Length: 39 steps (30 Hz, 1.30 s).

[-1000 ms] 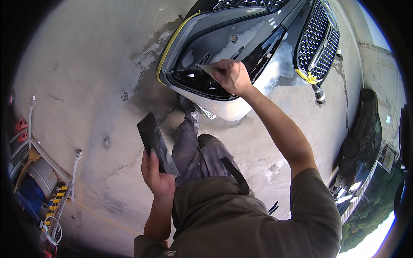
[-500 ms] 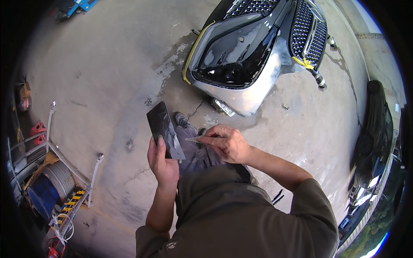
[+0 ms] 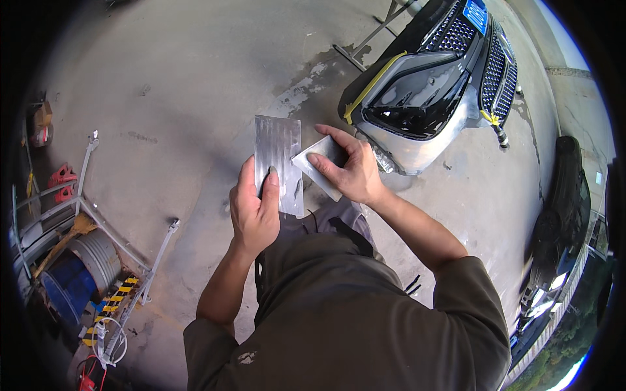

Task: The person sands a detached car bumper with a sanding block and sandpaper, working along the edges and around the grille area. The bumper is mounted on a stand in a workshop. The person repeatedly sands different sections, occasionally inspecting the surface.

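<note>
The left hand (image 3: 254, 208) grips a flat metal board (image 3: 278, 163) upright by its lower edge. The right hand (image 3: 349, 171) pinches a small scraper blade (image 3: 319, 164), its corner touching the board's face. Beyond them stands a detached car bumper (image 3: 424, 104); a blue drum (image 3: 72, 287) stands at far left, contents unseen.

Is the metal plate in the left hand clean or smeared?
Smeared. The plate in the left hand shows grey streaks across its face, and the right hand presses a small spreader against its edge.
</note>
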Each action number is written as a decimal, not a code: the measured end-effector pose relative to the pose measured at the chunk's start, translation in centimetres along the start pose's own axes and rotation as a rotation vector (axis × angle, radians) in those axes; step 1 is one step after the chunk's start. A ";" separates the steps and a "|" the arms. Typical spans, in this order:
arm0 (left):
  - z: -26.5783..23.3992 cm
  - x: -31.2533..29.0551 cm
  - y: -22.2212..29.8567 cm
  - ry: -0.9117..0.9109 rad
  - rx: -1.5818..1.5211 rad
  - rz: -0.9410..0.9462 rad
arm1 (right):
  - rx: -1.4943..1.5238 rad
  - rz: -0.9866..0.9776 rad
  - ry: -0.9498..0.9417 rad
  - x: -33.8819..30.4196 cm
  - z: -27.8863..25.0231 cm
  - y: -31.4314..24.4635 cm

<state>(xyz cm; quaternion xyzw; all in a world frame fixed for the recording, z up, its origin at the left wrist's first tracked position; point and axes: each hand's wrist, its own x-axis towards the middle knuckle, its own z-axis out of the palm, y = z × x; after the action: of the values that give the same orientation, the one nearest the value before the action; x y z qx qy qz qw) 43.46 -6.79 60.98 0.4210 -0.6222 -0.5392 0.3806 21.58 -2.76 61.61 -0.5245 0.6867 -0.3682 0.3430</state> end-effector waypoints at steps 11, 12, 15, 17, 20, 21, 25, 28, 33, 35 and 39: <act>-12.9 8.4 -0.8 0.163 0.091 -0.019 | -0.025 -0.176 -0.120 6.0 8.9 -8.4; -13.7 9.3 -0.5 0.177 0.023 -0.049 | -0.013 -0.173 -0.133 6.9 8.9 -8.8; -15.7 12.4 0.0 0.218 -0.191 -0.085 | 0.165 0.030 -0.178 9.7 8.5 -9.9; -15.6 14.4 -0.1 0.199 -0.162 -0.071 | 0.421 0.187 -0.190 12.0 8.5 -10.2; -15.2 16.7 0.0 0.128 -0.361 -0.343 | 0.273 -0.042 0.018 15.7 8.7 -10.2; -14.8 17.6 -0.1 0.109 -0.427 -0.255 | 0.092 -0.278 0.156 17.2 8.6 -9.9; -14.1 23.9 -0.2 0.183 -0.433 -0.211 | -0.131 -0.804 0.222 24.3 9.0 -7.8; -13.7 30.8 -0.3 0.241 -0.355 -0.189 | -0.118 -0.747 0.190 30.0 8.0 -4.8; -11.9 42.7 0.7 0.212 -0.211 -0.082 | -0.180 -0.811 0.159 39.4 2.2 -4.4; -10.6 46.8 1.6 0.189 -0.126 -0.034 | -0.367 -1.052 0.132 45.3 -0.7 -6.8; -10.8 55.3 3.6 0.203 -0.124 0.004 | -0.577 -0.335 0.107 62.4 -6.8 -8.9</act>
<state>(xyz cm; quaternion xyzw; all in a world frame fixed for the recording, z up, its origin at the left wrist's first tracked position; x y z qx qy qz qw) 33.44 -62.02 67.00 0.4478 -0.5468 -0.5307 0.4679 6.56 -64.08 67.40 -0.6855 0.6840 -0.2368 0.0789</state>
